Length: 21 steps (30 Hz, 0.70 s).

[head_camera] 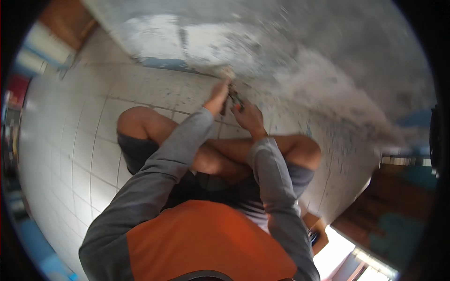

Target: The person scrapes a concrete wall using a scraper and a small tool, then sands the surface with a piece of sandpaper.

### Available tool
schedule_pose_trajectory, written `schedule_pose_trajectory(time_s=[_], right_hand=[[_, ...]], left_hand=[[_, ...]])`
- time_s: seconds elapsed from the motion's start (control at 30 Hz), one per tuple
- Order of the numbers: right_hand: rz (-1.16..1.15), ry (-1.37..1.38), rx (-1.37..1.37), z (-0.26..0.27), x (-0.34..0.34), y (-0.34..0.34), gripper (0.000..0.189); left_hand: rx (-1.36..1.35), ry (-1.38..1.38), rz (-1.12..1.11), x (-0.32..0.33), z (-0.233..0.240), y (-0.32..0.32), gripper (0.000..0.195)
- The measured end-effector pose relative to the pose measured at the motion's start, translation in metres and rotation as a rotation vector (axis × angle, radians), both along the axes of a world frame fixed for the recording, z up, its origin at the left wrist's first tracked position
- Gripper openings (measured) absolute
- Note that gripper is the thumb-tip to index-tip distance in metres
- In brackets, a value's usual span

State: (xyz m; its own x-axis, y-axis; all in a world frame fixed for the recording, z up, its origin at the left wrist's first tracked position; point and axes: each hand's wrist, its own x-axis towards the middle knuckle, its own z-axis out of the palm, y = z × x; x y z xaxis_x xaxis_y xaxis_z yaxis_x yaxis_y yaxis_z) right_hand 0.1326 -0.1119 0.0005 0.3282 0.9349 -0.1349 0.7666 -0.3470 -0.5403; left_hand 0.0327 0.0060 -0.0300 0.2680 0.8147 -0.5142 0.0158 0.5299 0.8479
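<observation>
My left hand (220,93) reaches forward over the tiled floor near the foot of the wall, closed around something slim that the blur hides. My right hand (249,116) is beside it, slightly lower and to the right, with its fingers around a dark hand tool (235,95) that shows a bit of orange. The tool spans the gap between the two hands; its kind cannot be told. Just beyond my left hand, a pale blurred object (228,72) lies against the wall base. The wall (218,38) shows white and bare grey patches, with a blue strip low down.
My crossed legs rest on the tiled floor (91,140), beneath my forearms. Dark and blue flecks are scattered along the wall base. A brown wooden piece of furniture (68,24) stands at the upper left. An open brown box (316,232) sits behind my right elbow.
</observation>
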Motion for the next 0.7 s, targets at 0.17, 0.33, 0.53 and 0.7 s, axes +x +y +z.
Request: schedule_pose_trajectory(time_s=[0.17, 0.33, 0.53, 0.7], right_hand=[[0.054, -0.006, -0.05, -0.001, -0.004, 0.002, 0.041], [0.071, 0.016, 0.019, 0.007, -0.008, -0.004, 0.038], [0.116, 0.031, 0.018, 0.014, -0.012, -0.002, 0.035], [0.141, -0.024, 0.028, 0.018, -0.015, -0.003, 0.032]], left_hand=[[0.041, 0.074, -0.04, -0.003, 0.003, 0.002, 0.045], [0.013, 0.032, -0.012, -0.005, 0.014, -0.003, 0.046], [0.028, 0.01, 0.006, -0.01, 0.012, 0.001, 0.054], [0.075, 0.1, -0.109, -0.014, 0.011, 0.002, 0.056]])
